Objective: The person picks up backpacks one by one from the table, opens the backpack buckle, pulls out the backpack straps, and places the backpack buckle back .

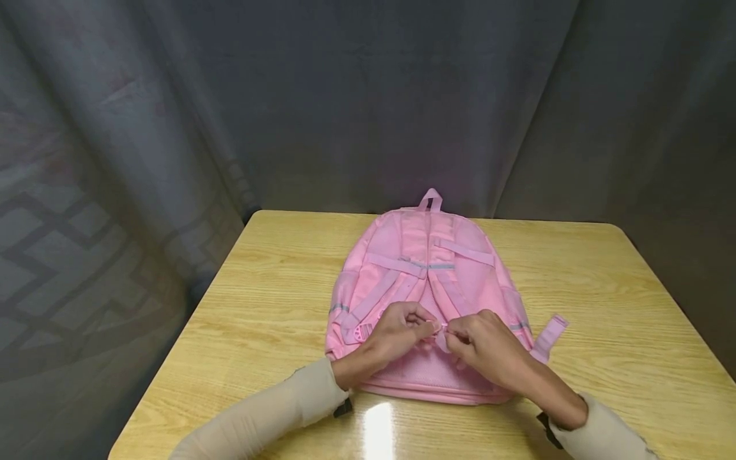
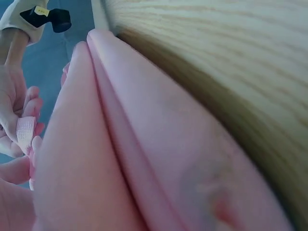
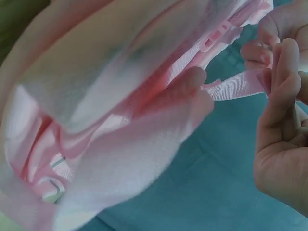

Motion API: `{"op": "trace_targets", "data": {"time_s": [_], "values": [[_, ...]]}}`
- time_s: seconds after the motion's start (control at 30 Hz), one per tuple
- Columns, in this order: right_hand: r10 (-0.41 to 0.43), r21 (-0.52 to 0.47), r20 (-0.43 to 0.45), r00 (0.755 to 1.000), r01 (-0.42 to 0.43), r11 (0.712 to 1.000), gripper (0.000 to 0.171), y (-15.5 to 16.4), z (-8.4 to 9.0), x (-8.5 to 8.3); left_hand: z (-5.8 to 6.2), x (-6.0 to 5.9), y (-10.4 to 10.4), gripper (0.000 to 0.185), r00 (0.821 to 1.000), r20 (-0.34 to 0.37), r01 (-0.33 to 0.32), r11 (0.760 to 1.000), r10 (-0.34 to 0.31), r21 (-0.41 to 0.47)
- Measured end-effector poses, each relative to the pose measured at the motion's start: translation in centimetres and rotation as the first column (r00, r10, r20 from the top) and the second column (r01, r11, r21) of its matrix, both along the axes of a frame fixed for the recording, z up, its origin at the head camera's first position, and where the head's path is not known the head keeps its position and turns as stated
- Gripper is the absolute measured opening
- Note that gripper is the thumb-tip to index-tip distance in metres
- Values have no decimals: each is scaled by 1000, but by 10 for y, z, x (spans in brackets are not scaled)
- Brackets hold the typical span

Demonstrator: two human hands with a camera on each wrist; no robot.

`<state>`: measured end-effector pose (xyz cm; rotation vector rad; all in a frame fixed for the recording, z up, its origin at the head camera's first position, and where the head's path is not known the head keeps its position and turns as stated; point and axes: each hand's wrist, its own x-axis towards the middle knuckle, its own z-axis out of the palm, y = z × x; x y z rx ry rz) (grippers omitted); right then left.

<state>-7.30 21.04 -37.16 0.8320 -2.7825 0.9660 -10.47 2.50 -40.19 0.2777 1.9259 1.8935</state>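
A pink backpack [image 1: 397,230] lies on the table with its shoulder straps facing up and its top loop pointing away from me. Over its lower middle, my left hand [image 1: 399,329] and right hand [image 1: 485,348] come close together. The right hand pinches a flat pink strap [image 3: 240,86], which stretches from the bag's side in the right wrist view. Left fingertips pinch a small pink part of the same strap, mostly hidden by the fingers. In the left wrist view, a looped piece of webbing [image 2: 26,130] shows at the right hand's fingers.
The wooden table [image 1: 276,268] extends on both sides of the bag. Another loose strap end [image 1: 550,337] sticks out at the bag's right. A pink plastic buckle [image 1: 362,332] lies by the left wrist. Dark grey curtains [image 1: 368,108] hang behind the table.
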Motion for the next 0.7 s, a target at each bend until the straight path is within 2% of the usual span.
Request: {"op": "trace_targets", "data": {"time_s": [0.33, 0.5, 0.6, 0.7], "values": [[-6, -9, -66, 998, 5, 1000, 42, -1, -2, 0, 2, -1, -2, 12, 996, 90, -18, 996, 10, 86], [-21, -3, -152, 988, 20, 1000, 45, -2, -3, 1, 1, -1, -2, 13, 992, 123, -21, 995, 9, 98], [-31, 7, -195, 980, 33, 999, 46, -3, -3, 1, 0, -2, -2, 13, 993, 116, -27, 995, 16, 96], [-54, 28, -198, 979, 61, 998, 46, -3, -3, 1, -1, -2, -2, 11, 997, 66, -39, 996, 33, 82]]}}
